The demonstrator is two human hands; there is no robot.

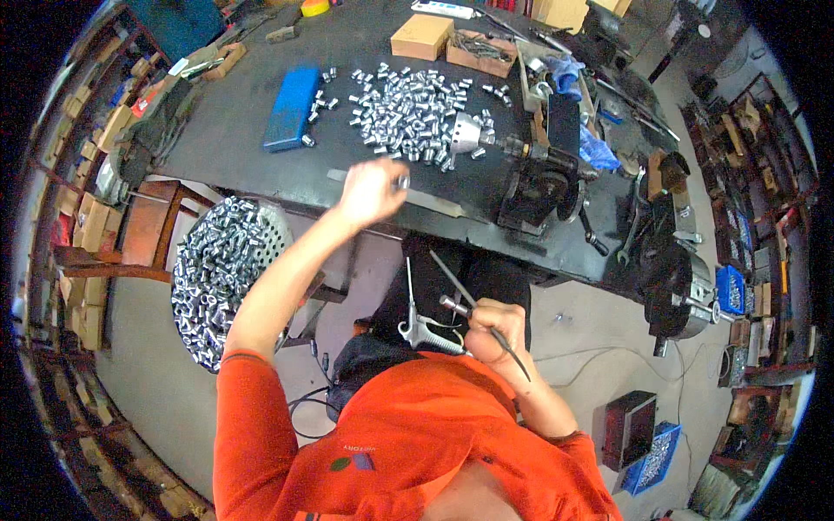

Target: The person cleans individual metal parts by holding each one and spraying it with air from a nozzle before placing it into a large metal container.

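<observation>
Over the near edge of the bench, my left hand [370,193] is curled closed around a small shiny metal sleeve [400,182], whose end shows at the fingers. Beneath that hand a long flat metal bar [434,204] lies along the bench edge. Close to my body, my right hand [499,330] grips a long thin dark file [456,280], slanted with its tapered ends sticking out on both sides. Another small metal sleeve [453,305] juts out by the right fingers. An air blow gun [427,333] rests at my lap beside that hand, its thin nozzle pointing away.
Many loose metal sleeves [404,113] are heaped on the bench beside a blue box [292,108]. To the left, a perforated basket [276,236] holds more sleeves, near a wooden chair [148,227]. A dark clamping fixture [546,187] with a crank stands at the right.
</observation>
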